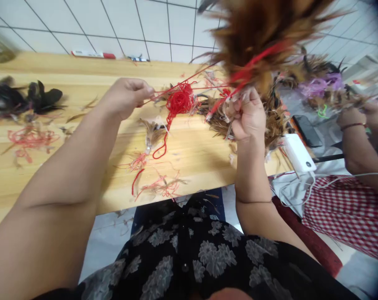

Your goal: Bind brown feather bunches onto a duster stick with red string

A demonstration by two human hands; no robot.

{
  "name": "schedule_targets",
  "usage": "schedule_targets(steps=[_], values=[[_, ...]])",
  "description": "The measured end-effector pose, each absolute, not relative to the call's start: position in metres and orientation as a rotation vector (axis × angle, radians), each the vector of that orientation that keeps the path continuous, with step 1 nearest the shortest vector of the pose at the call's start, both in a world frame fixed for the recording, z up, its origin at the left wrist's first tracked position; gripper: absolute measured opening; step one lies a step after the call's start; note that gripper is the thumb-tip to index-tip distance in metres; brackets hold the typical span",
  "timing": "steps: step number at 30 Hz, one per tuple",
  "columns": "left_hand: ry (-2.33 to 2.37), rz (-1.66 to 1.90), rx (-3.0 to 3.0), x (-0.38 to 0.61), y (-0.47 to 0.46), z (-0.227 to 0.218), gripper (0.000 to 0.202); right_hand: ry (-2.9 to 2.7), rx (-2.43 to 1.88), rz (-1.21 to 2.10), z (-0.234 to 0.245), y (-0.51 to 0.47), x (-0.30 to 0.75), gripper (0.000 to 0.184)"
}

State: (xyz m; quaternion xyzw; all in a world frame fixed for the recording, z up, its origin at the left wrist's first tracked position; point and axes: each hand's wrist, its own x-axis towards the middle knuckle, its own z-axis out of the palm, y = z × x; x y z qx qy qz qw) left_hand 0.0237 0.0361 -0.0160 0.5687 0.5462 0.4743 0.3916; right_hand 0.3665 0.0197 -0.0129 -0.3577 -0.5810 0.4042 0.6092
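My left hand (126,96) is closed in a pinch on a red cord (204,88), which stretches taut across to the right. My right hand (250,113) is closed round the lower end of a brown feather bunch (254,37), held up above the table and blurred. Red strips (248,71) run along this bunch. Between my hands, a tangled heap of red cord (180,99) lies on the table with a loop trailing toward me. A small tuft of brown feathers (153,132) is just below it. More brown feathers (274,116) lie behind and beside my right hand.
The wooden table (201,166) meets a tiled wall (120,25). Black feathers (40,98) and red scraps (32,137) lie left; a marker (93,54) is at the back. A white power bank (299,152) and phone (307,130) are right, beside another person's hands (353,118).
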Motion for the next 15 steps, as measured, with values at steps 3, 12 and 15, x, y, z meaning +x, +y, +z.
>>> schedule_targets(steps=[3,12,15], values=[[1.621,1.270,1.451,0.006,0.033,-0.004,0.023,-1.077,-0.728,1.088,0.007,0.016,0.384,0.033],[2.296,0.921,1.870,-0.034,0.037,0.017,0.015,-1.038,-0.729,1.008,0.010,0.010,0.378,0.046],[1.789,1.309,2.274,-0.012,0.030,0.027,0.032,-1.102,-0.800,0.948,0.013,0.005,0.363,0.045]])
